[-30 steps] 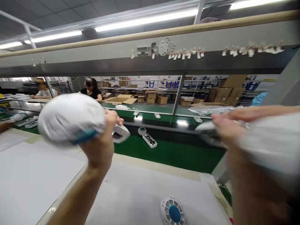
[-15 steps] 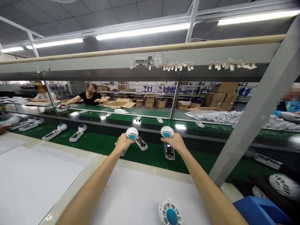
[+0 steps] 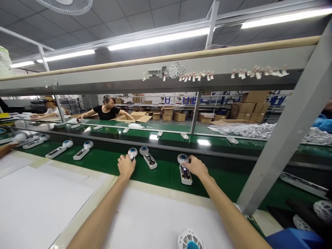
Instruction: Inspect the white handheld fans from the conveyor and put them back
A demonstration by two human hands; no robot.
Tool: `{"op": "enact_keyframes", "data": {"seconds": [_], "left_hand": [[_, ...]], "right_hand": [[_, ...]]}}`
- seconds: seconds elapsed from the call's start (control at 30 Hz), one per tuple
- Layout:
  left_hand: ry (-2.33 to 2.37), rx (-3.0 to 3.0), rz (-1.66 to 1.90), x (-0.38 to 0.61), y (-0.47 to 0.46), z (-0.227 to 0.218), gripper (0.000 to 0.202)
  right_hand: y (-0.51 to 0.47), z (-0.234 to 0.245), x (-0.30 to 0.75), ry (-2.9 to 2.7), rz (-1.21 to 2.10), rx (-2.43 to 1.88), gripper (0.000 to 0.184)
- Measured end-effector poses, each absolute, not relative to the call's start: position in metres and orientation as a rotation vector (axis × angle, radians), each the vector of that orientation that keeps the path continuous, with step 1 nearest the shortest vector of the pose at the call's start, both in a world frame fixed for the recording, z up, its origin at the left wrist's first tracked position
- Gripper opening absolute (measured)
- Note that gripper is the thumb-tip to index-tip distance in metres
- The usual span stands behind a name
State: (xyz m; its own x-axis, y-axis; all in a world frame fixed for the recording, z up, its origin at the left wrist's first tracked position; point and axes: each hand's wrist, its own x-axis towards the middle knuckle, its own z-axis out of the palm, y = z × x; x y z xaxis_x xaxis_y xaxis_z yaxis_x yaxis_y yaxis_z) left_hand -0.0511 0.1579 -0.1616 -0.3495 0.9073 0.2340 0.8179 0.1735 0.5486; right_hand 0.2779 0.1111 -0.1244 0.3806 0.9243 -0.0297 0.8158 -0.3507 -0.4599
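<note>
Two handheld fans (image 3: 69, 149) lie untouched on the green conveyor belt (image 3: 160, 173) at far left. The left hand (image 3: 126, 165) rests closed over a fan (image 3: 132, 153) lying on the belt; another fan (image 3: 148, 157) sits just beside it. The right hand (image 3: 196, 166) grips a fourth fan (image 3: 184, 168) by its head, also down on the belt

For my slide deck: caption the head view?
Both hands rest on handheld fans lying on the green conveyor belt.

Left hand (image 3: 126, 165): arm extended forward, palm down, fingers curled; right hand (image 3: 196, 166): arm extended, fingers bent, knuckles up
</note>
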Motion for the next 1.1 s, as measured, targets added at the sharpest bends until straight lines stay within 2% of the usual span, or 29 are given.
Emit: {"op": "enact_keyframes", "data": {"seconds": [0.17, 0.37, 0.63, 0.8, 0.93, 1.0, 1.1], "left_hand": [[2.204, 1.723, 0.888, -0.037, 0.166, -0.149, 0.045], [2.064, 1.396, 0.733, 0.002, 0.188, -0.145, 0.043], [1.533, 1.002, 0.956, 0.014, 0.176, -0.111, 0.038], [1.154, 0.951, 1.134, 0.024, 0.150, -0.075, 0.035], [0.888, 1.018, 1.277, 0.037, 0.108, -0.042, 0.024], [0.781, 1.083, 1.325, 0.042, 0.082, -0.027, 0.029], [0.630, 1.214, 1.354, 0.046, 0.046, -0.015, 0.051]], "right_hand": [[0.112, -0.111, 0.287, -1.466, 0.438, -2.185, 0.041], [0.106, -0.088, 0.293, -1.490, 0.472, -1.969, 0.037], [0.093, -0.067, 0.295, -1.462, 0.575, -1.812, 0.032], [0.078, -0.049, 0.278, -1.540, 0.615, -1.695, 0.027], [0.061, -0.031, 0.264, -1.598, 0.591, -1.596, 0.024], [0.052, -0.023, 0.256, -1.613, 0.567, -1.521, 0.026], [0.035, -0.012, 0.240, -1.630, 0.551, -1.365, 0.031]]}}
